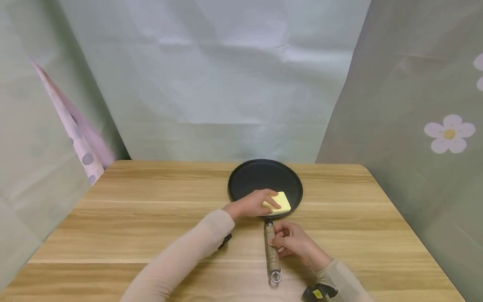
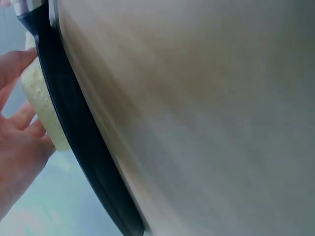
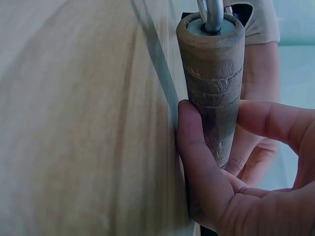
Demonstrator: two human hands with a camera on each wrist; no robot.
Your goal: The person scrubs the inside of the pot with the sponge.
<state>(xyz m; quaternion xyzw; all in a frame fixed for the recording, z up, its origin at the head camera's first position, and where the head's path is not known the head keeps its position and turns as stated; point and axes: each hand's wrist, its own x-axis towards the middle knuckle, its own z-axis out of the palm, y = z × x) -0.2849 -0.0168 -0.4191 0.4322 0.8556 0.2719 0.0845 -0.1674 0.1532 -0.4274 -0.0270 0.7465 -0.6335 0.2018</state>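
A black flat round pan (image 1: pixel 260 176) lies on the wooden table, its handle (image 1: pixel 272 251) pointing toward me. My left hand (image 1: pixel 256 203) grips a pale yellow sponge (image 1: pixel 283 203) over the near right part of the pan. In the left wrist view, thumb and fingers hold the sponge (image 2: pixel 42 103) by its sides, behind the black pan rim (image 2: pixel 78 113). My right hand (image 1: pixel 296 242) pinches the brown, wood-like handle from the right. The right wrist view shows its thumb and a finger on opposite sides of the handle (image 3: pixel 214 83), below the metal hanging ring (image 3: pixel 211 14).
The wooden table (image 1: pixel 151 235) extends to both sides of the pan. Pale green sheeting (image 1: pixel 226 84) hangs behind the far edge, and a flowered sheet (image 1: pixel 407 105) hangs on the right. A dark strap (image 1: pixel 320 292) with a device sits on the right wrist.
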